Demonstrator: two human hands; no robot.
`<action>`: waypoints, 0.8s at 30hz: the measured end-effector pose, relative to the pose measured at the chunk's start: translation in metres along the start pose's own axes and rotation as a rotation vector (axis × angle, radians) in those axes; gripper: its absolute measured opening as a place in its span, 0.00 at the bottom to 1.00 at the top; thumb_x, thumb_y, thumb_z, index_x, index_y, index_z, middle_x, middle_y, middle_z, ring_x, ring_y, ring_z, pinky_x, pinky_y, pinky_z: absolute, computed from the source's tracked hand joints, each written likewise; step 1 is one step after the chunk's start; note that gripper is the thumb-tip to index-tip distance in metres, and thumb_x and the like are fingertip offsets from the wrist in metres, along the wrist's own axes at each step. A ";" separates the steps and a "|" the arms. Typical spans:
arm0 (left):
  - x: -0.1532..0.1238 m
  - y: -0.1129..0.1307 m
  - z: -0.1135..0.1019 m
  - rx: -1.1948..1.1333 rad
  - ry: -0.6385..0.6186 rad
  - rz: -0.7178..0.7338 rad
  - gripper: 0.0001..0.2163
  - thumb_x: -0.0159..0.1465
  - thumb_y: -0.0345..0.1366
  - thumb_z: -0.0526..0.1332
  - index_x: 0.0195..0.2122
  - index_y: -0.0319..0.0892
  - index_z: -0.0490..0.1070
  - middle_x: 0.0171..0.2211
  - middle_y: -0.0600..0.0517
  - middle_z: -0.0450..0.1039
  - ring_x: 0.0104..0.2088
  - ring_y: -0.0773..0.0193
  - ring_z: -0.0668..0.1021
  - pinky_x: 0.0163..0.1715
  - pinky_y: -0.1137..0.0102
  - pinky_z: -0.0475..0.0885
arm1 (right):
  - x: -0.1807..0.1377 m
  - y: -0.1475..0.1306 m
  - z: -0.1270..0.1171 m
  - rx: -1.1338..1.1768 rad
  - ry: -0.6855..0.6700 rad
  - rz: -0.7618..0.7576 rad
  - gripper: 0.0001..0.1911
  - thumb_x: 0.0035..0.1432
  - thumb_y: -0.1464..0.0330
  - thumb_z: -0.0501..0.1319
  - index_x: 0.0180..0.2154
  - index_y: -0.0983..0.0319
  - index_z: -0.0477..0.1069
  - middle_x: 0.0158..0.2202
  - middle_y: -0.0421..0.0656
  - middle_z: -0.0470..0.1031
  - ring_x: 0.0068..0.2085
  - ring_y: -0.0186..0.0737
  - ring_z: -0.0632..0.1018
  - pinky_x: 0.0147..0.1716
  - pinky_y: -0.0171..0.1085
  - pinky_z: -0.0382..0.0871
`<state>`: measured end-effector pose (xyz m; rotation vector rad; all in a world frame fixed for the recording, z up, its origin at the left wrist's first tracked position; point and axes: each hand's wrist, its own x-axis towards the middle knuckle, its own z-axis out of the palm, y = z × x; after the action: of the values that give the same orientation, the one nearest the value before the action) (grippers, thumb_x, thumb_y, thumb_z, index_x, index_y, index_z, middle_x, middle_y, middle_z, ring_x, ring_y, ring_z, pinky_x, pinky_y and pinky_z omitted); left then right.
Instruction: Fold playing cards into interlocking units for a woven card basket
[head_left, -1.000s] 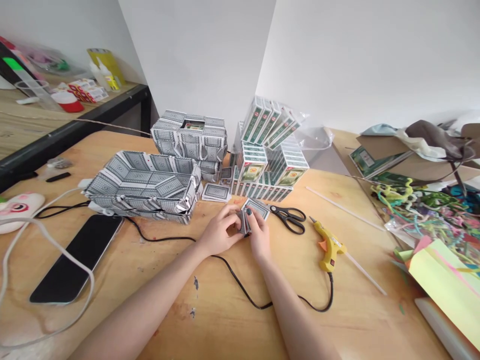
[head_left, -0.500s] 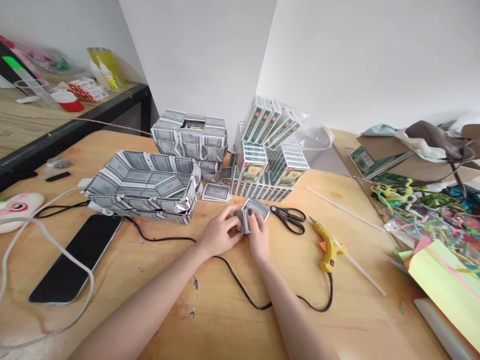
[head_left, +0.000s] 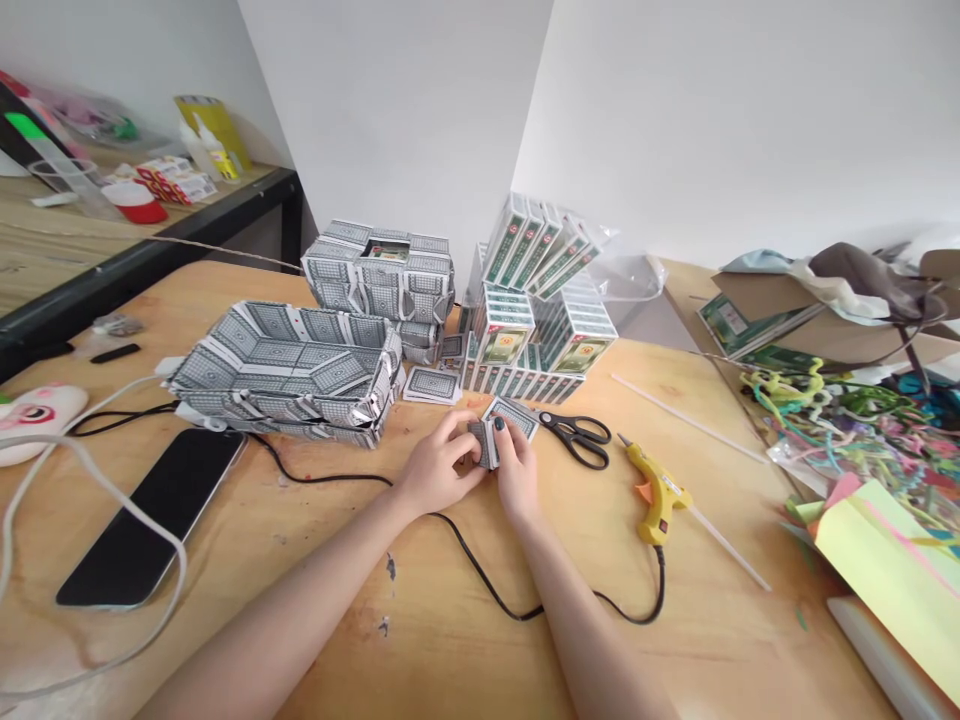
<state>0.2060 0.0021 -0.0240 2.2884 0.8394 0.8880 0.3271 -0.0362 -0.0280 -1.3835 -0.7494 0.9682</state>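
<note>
In the head view, the folded card [head_left: 486, 443] should handle light, springy, slick and easily creased, best pinched along its edges. The left hand [head_left: 439, 465] and right hand [head_left: 517, 475] are both clamped on it; it sits between their fingertips, at nine o'clock from the scissors [head_left: 581, 438].
</note>
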 end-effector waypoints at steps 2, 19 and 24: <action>0.000 0.000 0.000 0.003 -0.019 -0.008 0.04 0.53 0.29 0.58 0.24 0.40 0.62 0.47 0.48 0.61 0.31 0.69 0.71 0.29 0.72 0.67 | 0.001 0.002 0.000 -0.002 0.001 -0.002 0.20 0.52 0.56 0.56 0.44 0.61 0.67 0.41 0.45 0.72 0.43 0.43 0.71 0.41 0.39 0.65; 0.000 -0.003 0.003 0.112 -0.074 -0.021 0.03 0.52 0.31 0.60 0.25 0.41 0.66 0.48 0.49 0.63 0.34 0.66 0.74 0.35 0.69 0.70 | -0.002 0.003 0.001 0.208 -0.115 0.030 0.15 0.51 0.59 0.59 0.39 0.57 0.62 0.32 0.38 0.71 0.31 0.35 0.72 0.30 0.33 0.65; 0.000 -0.003 0.002 0.123 -0.095 -0.013 0.02 0.53 0.32 0.60 0.26 0.41 0.67 0.50 0.50 0.62 0.37 0.64 0.74 0.36 0.69 0.70 | -0.001 0.007 0.001 0.277 -0.134 0.073 0.15 0.50 0.59 0.61 0.38 0.57 0.62 0.30 0.37 0.71 0.27 0.32 0.71 0.26 0.32 0.63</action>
<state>0.2066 0.0033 -0.0270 2.4072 0.8873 0.7337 0.3249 -0.0370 -0.0342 -1.1192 -0.6396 1.1839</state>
